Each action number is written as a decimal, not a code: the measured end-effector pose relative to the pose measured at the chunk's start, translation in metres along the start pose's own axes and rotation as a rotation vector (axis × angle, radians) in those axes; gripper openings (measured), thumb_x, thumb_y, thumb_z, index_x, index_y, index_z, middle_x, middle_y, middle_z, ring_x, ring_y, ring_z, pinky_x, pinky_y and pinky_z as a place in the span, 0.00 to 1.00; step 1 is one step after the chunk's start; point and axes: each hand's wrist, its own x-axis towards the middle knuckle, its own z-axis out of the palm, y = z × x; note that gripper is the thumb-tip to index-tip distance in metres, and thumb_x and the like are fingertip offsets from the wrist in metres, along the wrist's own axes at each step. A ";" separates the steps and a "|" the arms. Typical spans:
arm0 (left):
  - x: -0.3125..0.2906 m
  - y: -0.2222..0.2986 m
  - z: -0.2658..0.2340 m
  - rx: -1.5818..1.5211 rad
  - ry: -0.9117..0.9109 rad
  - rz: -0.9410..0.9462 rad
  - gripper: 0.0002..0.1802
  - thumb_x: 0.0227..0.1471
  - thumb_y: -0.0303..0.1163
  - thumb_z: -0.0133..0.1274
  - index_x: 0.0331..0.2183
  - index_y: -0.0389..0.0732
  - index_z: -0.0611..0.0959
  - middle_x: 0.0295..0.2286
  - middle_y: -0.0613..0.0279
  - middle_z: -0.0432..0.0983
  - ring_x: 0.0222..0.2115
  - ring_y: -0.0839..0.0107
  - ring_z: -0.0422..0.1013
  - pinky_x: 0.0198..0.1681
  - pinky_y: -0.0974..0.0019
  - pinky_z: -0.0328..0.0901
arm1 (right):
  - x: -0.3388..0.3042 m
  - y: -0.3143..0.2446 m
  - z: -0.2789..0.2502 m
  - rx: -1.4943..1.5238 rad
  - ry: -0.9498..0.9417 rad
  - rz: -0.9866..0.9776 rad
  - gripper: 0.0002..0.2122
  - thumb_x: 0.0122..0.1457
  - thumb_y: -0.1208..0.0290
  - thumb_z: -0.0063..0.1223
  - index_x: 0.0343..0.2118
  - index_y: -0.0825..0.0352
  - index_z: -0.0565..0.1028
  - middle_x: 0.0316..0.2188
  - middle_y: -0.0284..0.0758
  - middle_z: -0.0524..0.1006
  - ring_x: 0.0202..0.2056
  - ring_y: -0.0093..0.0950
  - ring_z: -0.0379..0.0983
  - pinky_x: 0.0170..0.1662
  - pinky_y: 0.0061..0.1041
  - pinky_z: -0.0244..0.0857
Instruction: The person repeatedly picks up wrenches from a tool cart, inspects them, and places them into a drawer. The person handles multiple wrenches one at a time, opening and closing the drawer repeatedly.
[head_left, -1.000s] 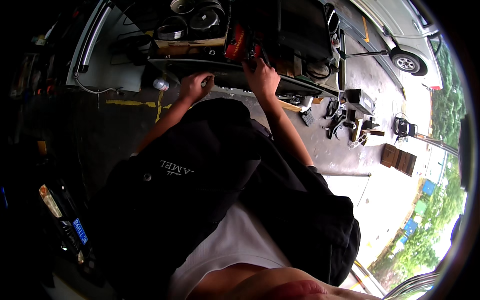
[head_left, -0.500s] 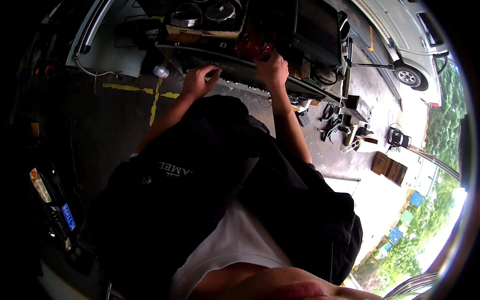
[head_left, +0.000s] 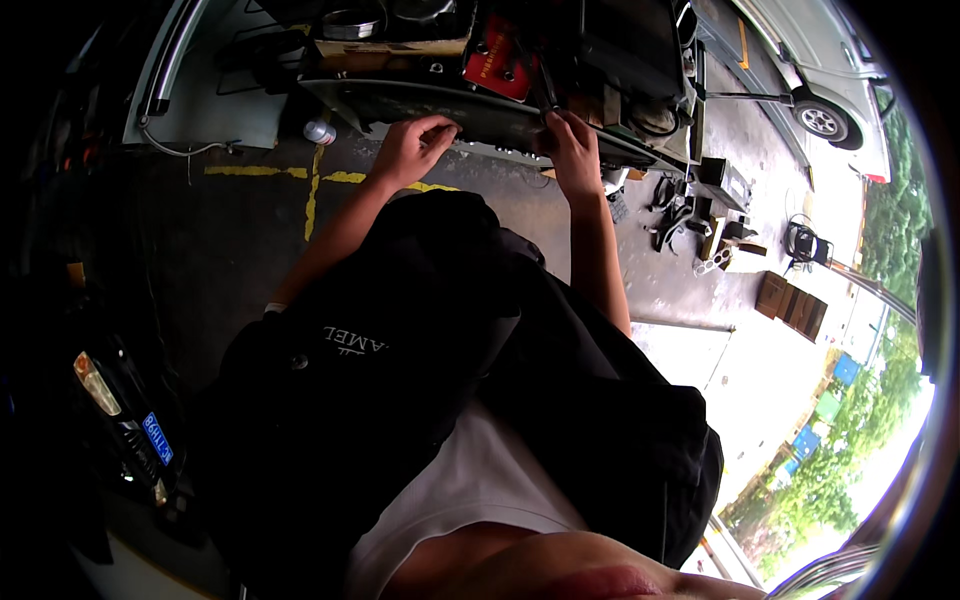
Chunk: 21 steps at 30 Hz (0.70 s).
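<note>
My right hand (head_left: 575, 150) is closed round the near end of a dark, slender tool (head_left: 546, 90) at the front edge of the cluttered workbench (head_left: 440, 108). Its exact kind is lost in shadow. Just beyond it lies a flat red packet (head_left: 497, 62) with pale lettering, partly covered by dark items. Left of that, my left hand (head_left: 412, 152) hovers by the bench edge, fingers curled and the thumb near the index finger. Whatever may be between those fingertips is too small to make out.
A cardboard box with round metal parts (head_left: 352, 22) stands at the back left of the bench, a black case (head_left: 630, 45) at the right. A can (head_left: 319, 133) sits left of the bench. Boxes (head_left: 790, 305) and loose parts (head_left: 672, 215) lie on the floor rightward, near a parked vehicle (head_left: 820, 120).
My right hand has drawn back from the red packet toward me and now grips the dark tool. My left hand has shifted slightly right.
</note>
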 end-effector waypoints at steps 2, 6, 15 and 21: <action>0.002 0.005 0.003 -0.025 -0.065 -0.044 0.12 0.59 0.32 0.51 0.42 0.38 0.82 0.31 0.61 0.81 0.33 0.76 0.77 0.36 0.72 0.70 | -0.018 -0.001 -0.005 0.037 -0.063 -0.009 0.11 0.64 0.69 0.46 0.35 0.74 0.74 0.26 0.36 0.77 0.25 0.21 0.69 0.32 0.20 0.64; 0.009 0.003 0.010 -0.506 -0.158 -0.136 0.19 0.63 0.36 0.45 0.51 0.37 0.75 0.39 0.59 0.77 0.40 0.73 0.75 0.44 0.70 0.69 | -0.046 0.002 -0.015 0.083 -0.147 -0.033 0.10 0.65 0.70 0.44 0.34 0.72 0.72 0.30 0.36 0.77 0.27 0.21 0.68 0.33 0.21 0.63; 0.013 0.012 0.013 -0.788 -0.317 -0.160 0.26 0.65 0.43 0.42 0.58 0.38 0.66 0.45 0.57 0.74 0.40 0.73 0.74 0.42 0.70 0.66 | -0.076 0.020 -0.054 0.017 -0.386 -0.095 0.13 0.63 0.64 0.48 0.34 0.72 0.75 0.36 0.39 0.79 0.25 0.20 0.67 0.31 0.21 0.64; 0.008 0.003 0.022 -0.784 -0.263 -0.169 0.23 0.63 0.42 0.46 0.54 0.40 0.72 0.40 0.59 0.76 0.35 0.74 0.74 0.39 0.69 0.67 | -0.090 0.021 -0.065 -0.106 -0.427 -0.090 0.15 0.64 0.61 0.47 0.36 0.72 0.75 0.37 0.37 0.80 0.25 0.19 0.66 0.31 0.19 0.64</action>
